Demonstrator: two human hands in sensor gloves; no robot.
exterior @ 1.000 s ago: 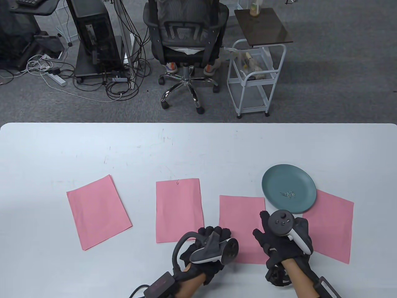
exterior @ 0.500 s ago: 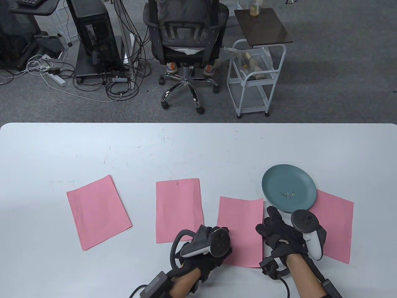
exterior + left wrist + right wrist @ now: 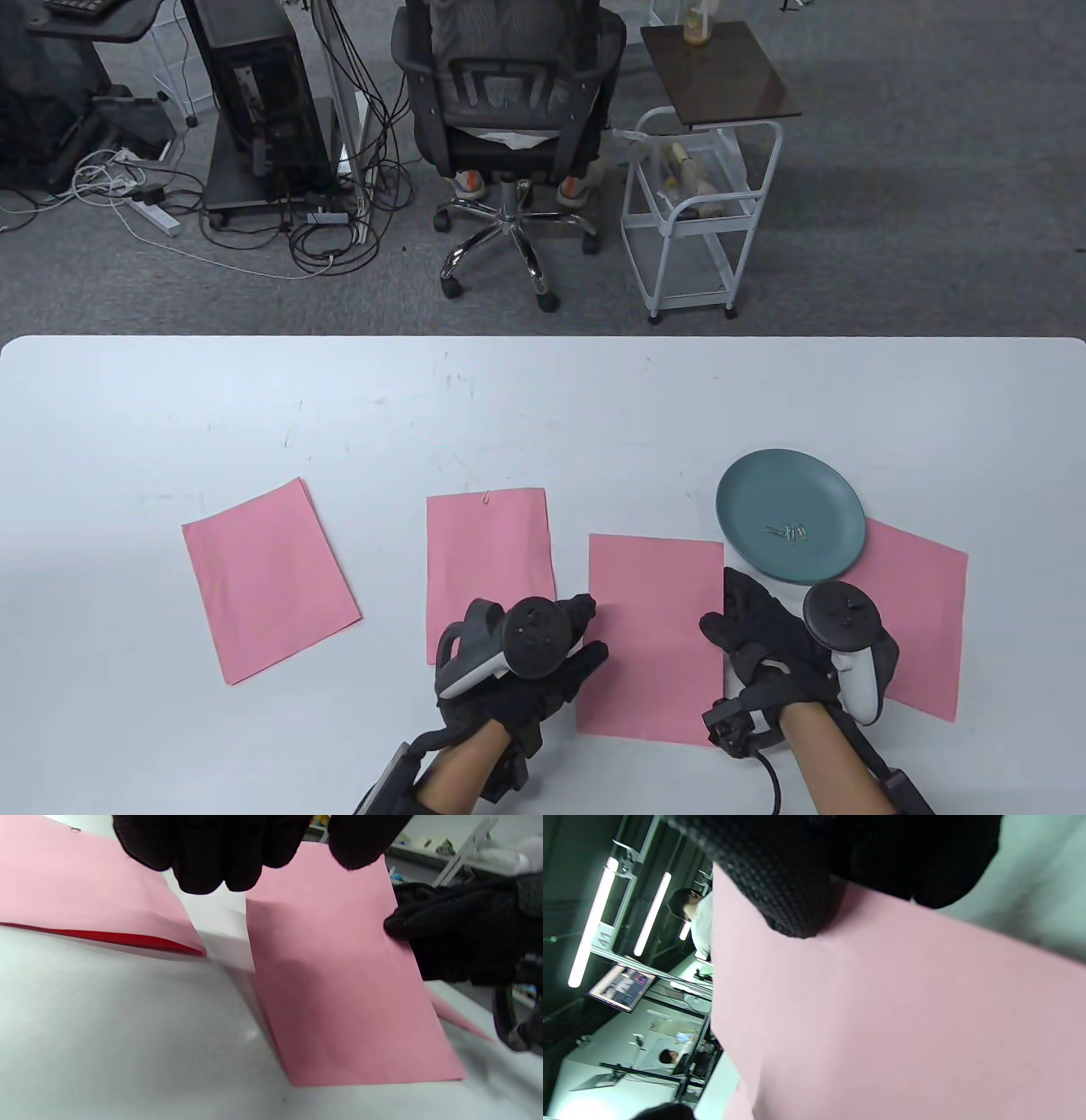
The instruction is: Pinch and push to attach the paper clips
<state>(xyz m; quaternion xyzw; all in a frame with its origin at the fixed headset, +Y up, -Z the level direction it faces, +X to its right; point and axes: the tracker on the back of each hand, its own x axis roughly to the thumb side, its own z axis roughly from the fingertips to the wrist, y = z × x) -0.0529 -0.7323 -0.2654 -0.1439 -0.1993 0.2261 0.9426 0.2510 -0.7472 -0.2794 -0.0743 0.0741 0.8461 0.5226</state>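
A: What is seen around the plate (image 3: 747, 492)?

B: A small heap of clips (image 3: 790, 532) is seen inside it, toward its near side. The plate itself is set on the desk (image 3: 543, 399), with its near rim overlapping the far corner of a pink sheet to its right (image 3: 920, 620).

A: And the centre sheet (image 3: 653, 632)?

B: It is laid flat just left of and nearer than the plate, between the two hands. Its right edge is touched by the right hand (image 3: 768, 637); in the left wrist view, dark fingertips (image 3: 403, 927) are seen resting on that edge, laid out fairly straight. Whether the edge is pinched cannot be told.

A: The left hand (image 3: 517, 662)?

B: It is placed at the sheet's left edge, farther from the plate. Its fingers are stretched forward onto the paper, nothing being gripped.

A: Are other sheets seen?

B: Two more, both left of the plate. On the nearer one (image 3: 488, 564), one clip (image 3: 485, 497) is already fixed at the far edge. The farthest sheet (image 3: 267, 577) is lying tilted, well apart from the plate.

A: Anything beyond the desk?

B: An office chair (image 3: 509, 102) and a white cart (image 3: 700, 212) are seen on the carpet, behind the plate.
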